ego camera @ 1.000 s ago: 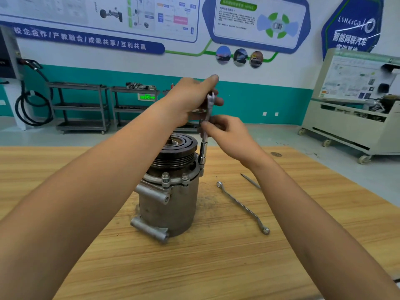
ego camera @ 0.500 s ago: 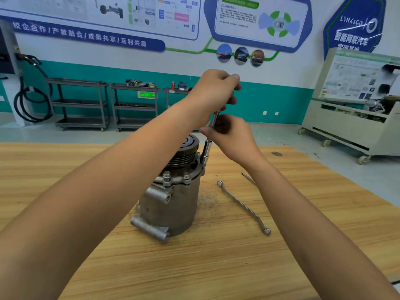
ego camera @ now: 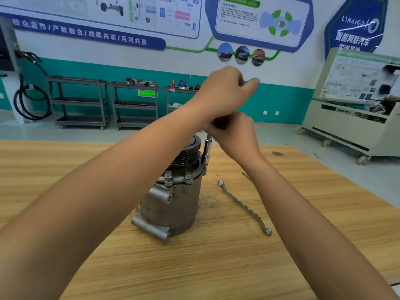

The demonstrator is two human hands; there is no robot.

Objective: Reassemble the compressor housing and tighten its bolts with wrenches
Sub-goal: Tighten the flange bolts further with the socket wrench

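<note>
Both bare forearms reach forward, hands stacked. Left hand (ego camera: pixel 225 94) sits on top, blurred, fingers curled, its grasp hidden; right hand (ego camera: pixel 236 135) just beneath pinches the slim upright steel driver shaft (ego camera: pixel 207 149).

Dull grey metal compressor housing (ego camera: pixel 173 204), grained wooden table (ego camera: pixel 216 267)

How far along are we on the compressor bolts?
The housing looks joined: the compressor stands upright on the table, two front flange bolts seated. In hand: the socket wrench stands at the flange's right edge, gripped by the right hand; the left hand is above, its hold hidden. Left: finishing there and checking any at the back, which I cannot see. The ring wrench lies on the table.
</note>
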